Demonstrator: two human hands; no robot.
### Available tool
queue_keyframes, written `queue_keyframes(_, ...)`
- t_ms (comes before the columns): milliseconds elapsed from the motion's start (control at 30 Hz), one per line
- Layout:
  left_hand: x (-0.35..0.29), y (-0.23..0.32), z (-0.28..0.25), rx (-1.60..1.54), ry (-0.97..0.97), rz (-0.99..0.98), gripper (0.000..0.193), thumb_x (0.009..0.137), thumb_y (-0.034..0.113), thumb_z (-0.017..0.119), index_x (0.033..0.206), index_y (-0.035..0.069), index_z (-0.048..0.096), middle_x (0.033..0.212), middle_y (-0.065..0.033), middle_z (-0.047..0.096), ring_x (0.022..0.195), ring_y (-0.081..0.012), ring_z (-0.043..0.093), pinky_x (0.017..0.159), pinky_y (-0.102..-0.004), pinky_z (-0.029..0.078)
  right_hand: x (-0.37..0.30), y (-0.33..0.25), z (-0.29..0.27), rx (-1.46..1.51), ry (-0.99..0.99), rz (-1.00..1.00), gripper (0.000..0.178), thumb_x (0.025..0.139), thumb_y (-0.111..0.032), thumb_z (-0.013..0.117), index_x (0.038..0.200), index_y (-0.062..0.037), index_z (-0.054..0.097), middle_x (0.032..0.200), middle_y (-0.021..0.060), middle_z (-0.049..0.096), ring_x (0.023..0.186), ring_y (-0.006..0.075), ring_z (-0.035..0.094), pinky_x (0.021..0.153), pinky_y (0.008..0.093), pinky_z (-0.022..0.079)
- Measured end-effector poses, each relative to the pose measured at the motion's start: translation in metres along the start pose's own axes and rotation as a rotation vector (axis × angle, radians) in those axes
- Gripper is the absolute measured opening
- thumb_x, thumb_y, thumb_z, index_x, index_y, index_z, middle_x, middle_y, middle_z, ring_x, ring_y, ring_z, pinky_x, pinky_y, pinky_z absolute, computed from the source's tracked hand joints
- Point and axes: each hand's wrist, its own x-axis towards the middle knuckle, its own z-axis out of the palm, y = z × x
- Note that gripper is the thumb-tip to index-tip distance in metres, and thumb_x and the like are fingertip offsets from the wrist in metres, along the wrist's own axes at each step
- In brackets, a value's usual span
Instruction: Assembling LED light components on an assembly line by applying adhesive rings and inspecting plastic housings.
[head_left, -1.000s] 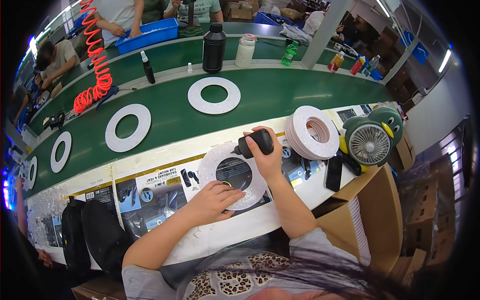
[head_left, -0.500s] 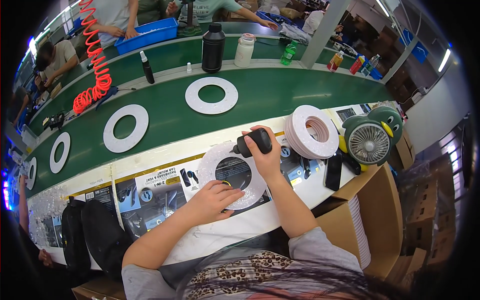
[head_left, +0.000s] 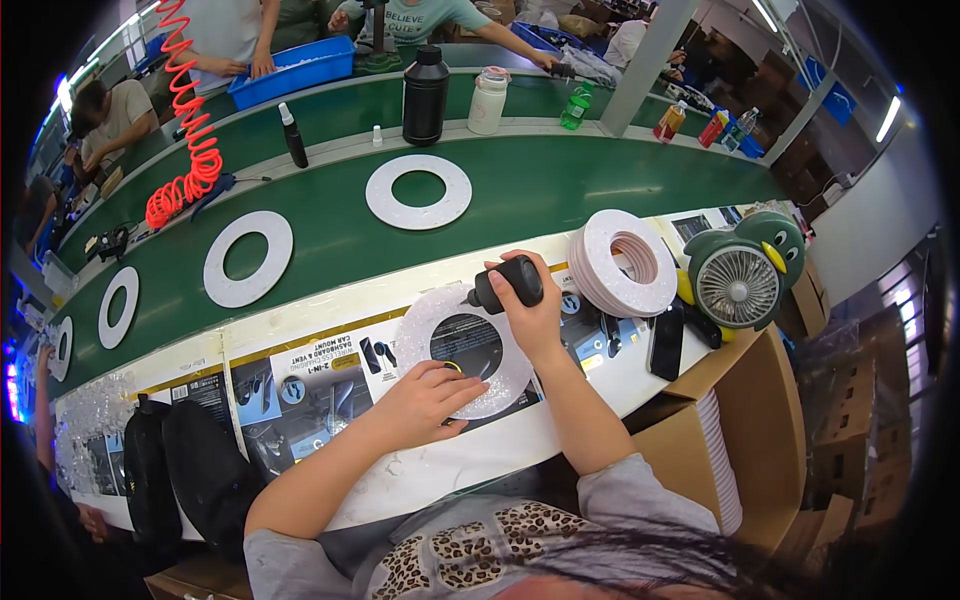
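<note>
A flat white speckled ring [head_left: 414, 330] lies in front of me on the printed cardboard. My left hand [head_left: 432, 402] is on its near left part, fingers over the inner edge and thumb by the outer edge. My right hand [head_left: 528, 312] is wrapped round a black squeeze bottle [head_left: 518, 283], tilted with its narrow nozzle pointing left. The nozzle tip is over the ring's upper part; whether it touches, I cannot tell. To the right of this hand stands a stack of similar rings [head_left: 600, 265].
Several white rings, one of them a ring [head_left: 380, 190] ahead of me, lie on the green conveyor belt [head_left: 540, 185]. A penguin-shaped fan [head_left: 740, 285] and a phone [head_left: 667, 343] are right. Black pouches [head_left: 205, 460] lie left. An open carton [head_left: 765, 440] holds more rings. A red coiled hose [head_left: 190, 160] hangs left.
The rings on the belt have shifted slightly left. Across the belt, a co-worker's outstretched hand is now at a dark object. My hands, the bottle and the ring in front of me look unmoved.
</note>
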Motion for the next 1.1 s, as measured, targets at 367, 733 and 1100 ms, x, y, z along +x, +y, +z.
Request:
queue_keyframes(367,-0.002,0.0,0.001,0.008,0.02,-0.021,0.056,0.072,0.023,0.074,0.125,0.011,0.057,0.119,-0.0032,0.062,0.108,-0.0215,0.058,0.099,-0.0398,0.041,0.0,-0.006,0.0,-0.041,0.016,-0.023,0.024,0.087,-0.006,0.065,0.109,-0.0014,0.055,0.097,0.0144,0.07,0.092,0.016,0.065,0.082,0.0271,0.051)
queue_keyframes(733,-0.003,0.0,0.0,0.034,0.005,-0.001,0.054,0.076,0.027,0.072,0.126,0.013,0.056,0.116,-0.0042,0.062,0.108,-0.02,0.057,0.099,-0.0398,0.041,-0.015,-0.02,0.009,-0.041,-0.062,-0.05,0.025,0.085,-0.006,0.066,0.109,0.0019,0.06,0.096,0.0096,0.069,0.089,0.013,0.063,0.082,0.026,0.05)
queue_keyframes(1100,-0.002,0.0,0.001,0.037,0.022,0.002,0.056,0.074,0.026,0.072,0.126,0.013,0.056,0.114,-0.0044,0.062,0.107,-0.0205,0.058,0.098,-0.0403,0.043,-0.02,-0.016,0.017,-0.012,-0.099,-0.03,0.023,0.087,-0.008,0.066,0.107,0.0015,0.061,0.095,0.0113,0.07,0.088,0.0142,0.064,0.081,0.0263,0.05)
